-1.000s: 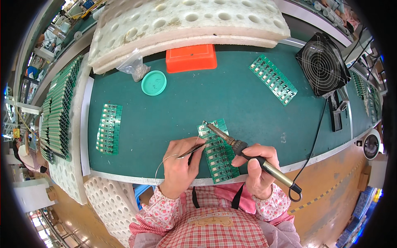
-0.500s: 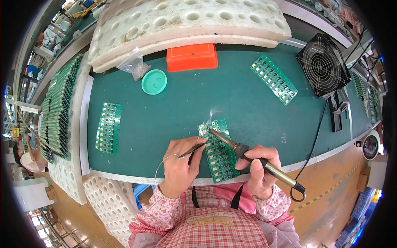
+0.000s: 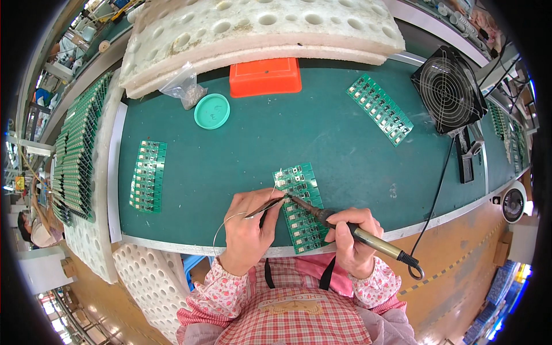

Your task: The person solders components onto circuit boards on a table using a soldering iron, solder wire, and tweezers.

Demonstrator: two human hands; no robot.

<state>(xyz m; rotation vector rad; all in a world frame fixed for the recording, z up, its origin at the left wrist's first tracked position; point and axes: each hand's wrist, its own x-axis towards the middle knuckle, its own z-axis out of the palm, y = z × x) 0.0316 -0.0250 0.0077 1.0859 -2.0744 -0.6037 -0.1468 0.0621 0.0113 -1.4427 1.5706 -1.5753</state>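
A green circuit board panel [image 3: 305,231] lies slightly tilted at the table's near edge, with rows of small parts on it. My right hand [image 3: 355,241] is closed round a soldering iron [image 3: 376,242], its tip on the panel's left side, above the middle. My left hand [image 3: 246,234] pinches dark tweezers [image 3: 265,207], whose points come close to the iron's tip. A thin solder wire [image 3: 221,229] curves out of that same hand, and its thin end rises over the panel's upper left corner.
Other board panels lie at the left [image 3: 148,177] and upper right [image 3: 379,109]. At the back are a red tray [image 3: 265,77], a round green lid [image 3: 212,111], a plastic bag [image 3: 187,89] and white foam blocks [image 3: 259,40]. A black fan [image 3: 448,89] and trailing cord stand right.
The soldering iron's tip has moved down the panel, from its upper rows toward the tweezers' points. Smoke above the panel has gone. My left hand has hardly moved.
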